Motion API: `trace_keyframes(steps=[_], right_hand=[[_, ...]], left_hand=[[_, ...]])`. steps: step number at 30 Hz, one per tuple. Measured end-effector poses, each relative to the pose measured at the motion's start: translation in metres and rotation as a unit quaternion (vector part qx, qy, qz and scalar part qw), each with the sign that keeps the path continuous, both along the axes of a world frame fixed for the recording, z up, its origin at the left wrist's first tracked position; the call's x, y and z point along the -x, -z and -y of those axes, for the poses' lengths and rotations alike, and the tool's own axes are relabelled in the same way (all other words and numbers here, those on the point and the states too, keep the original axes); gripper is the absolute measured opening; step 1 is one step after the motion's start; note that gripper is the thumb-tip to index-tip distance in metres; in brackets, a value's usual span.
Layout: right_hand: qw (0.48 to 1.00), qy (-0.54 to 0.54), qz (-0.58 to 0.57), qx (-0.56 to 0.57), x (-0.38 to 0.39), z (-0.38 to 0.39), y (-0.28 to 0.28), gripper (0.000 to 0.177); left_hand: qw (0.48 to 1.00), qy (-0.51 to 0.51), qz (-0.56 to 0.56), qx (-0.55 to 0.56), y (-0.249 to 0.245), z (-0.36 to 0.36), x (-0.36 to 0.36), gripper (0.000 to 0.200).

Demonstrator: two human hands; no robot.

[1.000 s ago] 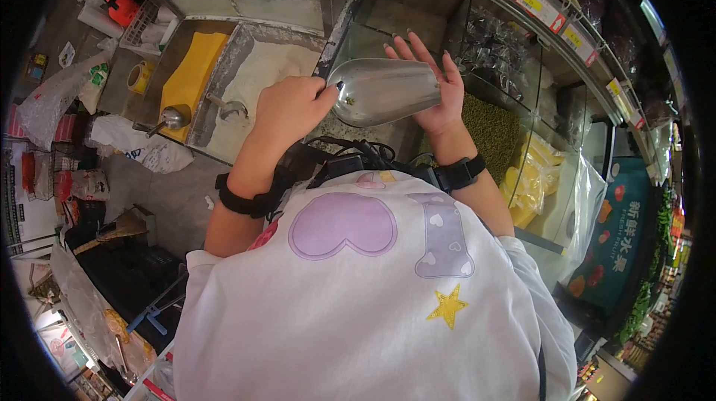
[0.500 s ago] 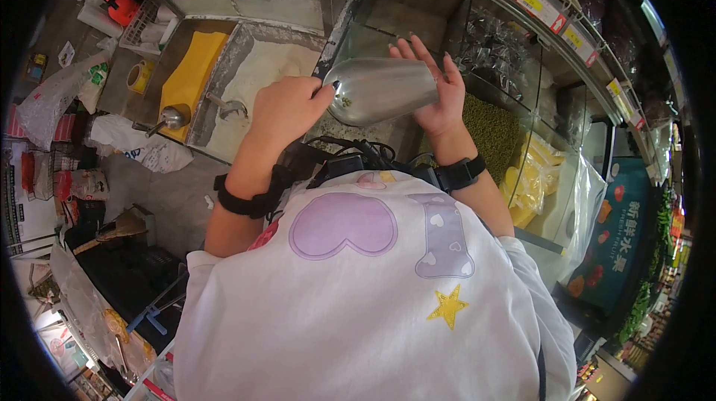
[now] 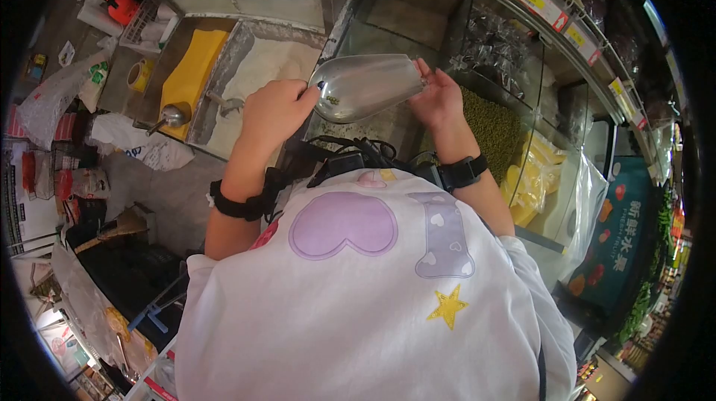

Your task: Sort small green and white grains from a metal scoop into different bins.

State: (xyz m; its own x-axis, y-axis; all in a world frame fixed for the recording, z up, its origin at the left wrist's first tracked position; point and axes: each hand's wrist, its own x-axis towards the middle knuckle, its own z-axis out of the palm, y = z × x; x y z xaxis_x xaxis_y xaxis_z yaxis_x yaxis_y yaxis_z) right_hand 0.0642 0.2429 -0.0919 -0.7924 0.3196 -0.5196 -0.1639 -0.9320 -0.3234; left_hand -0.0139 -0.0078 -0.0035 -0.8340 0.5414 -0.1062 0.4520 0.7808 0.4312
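My left hand (image 3: 274, 114) is closed round the handle end of a shiny metal scoop (image 3: 373, 88), thumb on top at its back. The scoop lies tilted across the view with its wide mouth pointing right. A few small green beans (image 3: 333, 100) show in its back part. At the mouth is my right hand (image 3: 440, 100), palm turned up and fingers loosely bent and apart, the fingertips right at the rim. Below and to the right sits a bin of green mung beans (image 3: 488, 129).
Left of the scoop is a bin of white powder (image 3: 261, 65) with a metal scoop (image 3: 224, 102) in it. Beside that, another scoop (image 3: 173, 116) rests by a yellow sheet (image 3: 194, 65). Glass dividers, plastic-wrapped packs (image 3: 488, 43) and a price-tag rail (image 3: 541, 5) stand to the right.
The scoop has shifted a little left and up with my left hand, and its mouth has turned. My right hand has drawn down from behind the scoop, its fingers now more bent.
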Motion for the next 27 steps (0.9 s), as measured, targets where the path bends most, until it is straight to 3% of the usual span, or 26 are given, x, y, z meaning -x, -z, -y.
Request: trace_keyframes(steps=[4, 6, 9, 13, 15, 18, 27], right_hand=[[0.993, 0.040, -0.096, 0.059, -0.002, 0.000, -0.013, 0.032], [0.907, -0.023, -0.387, 0.164, -0.007, -0.014, 0.008, 0.029], [0.882, -0.070, -0.405, 0.230, -0.005, -0.020, 0.001, 0.025], [0.884, -0.056, -0.409, 0.220, -0.007, -0.012, -0.010, 0.031], [0.913, -0.010, -0.360, 0.194, -0.005, -0.007, -0.016, 0.041], [0.903, -0.018, -0.399, 0.158, -0.003, -0.006, -0.015, 0.051], [0.935, -0.036, -0.350, 0.037, -0.005, 0.002, -0.028, 0.058]], left_hand=[[0.999, 0.003, -0.015, -0.029, 0.004, 0.003, 0.000, 0.039], [0.999, -0.003, -0.007, -0.035, 0.003, 0.005, 0.000, 0.040], [0.999, -0.012, 0.012, -0.034, 0.001, 0.007, 0.000, 0.039], [0.999, -0.015, 0.017, -0.024, 0.000, 0.008, -0.002, 0.039], [0.999, -0.014, 0.015, -0.025, 0.001, 0.008, -0.002, 0.039], [0.999, -0.011, 0.012, -0.028, 0.000, 0.007, -0.004, 0.039], [0.999, 0.011, -0.001, -0.040, 0.006, 0.006, -0.005, 0.039]])
